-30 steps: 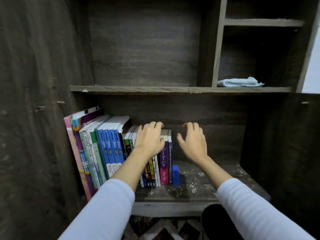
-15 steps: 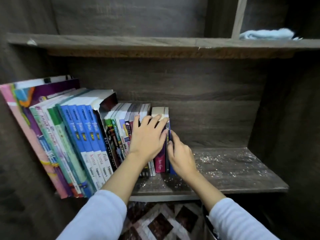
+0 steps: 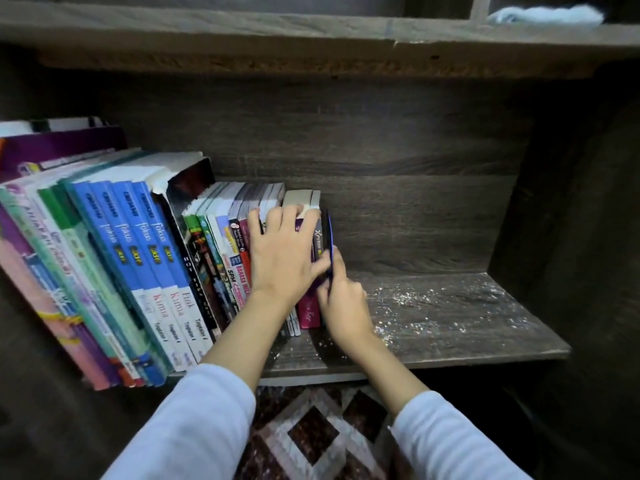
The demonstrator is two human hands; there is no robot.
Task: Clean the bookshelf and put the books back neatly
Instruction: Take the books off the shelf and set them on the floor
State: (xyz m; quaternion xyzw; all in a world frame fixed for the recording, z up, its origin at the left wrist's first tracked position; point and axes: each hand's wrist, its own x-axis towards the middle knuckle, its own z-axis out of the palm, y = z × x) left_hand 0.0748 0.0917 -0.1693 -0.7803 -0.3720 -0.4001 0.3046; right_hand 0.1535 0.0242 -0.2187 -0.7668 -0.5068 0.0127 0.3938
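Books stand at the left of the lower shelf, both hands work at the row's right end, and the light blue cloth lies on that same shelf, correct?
No: the head view shows the light blue cloth on the upper shelf, far right. The rest stands: books at the left of the lower shelf, left hand at the row's right end, right hand gripping the thin blue book there.

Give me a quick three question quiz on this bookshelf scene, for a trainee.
1. True or false: the light blue cloth lies on the same shelf as the books.
2. The right hand pinches: A) the cloth B) the thin blue book C) nothing
3. Fill in: white specks litter the shelf board to the ___ of the books.
Key: 1 false, it lies one shelf up; 2 B; 3 right.
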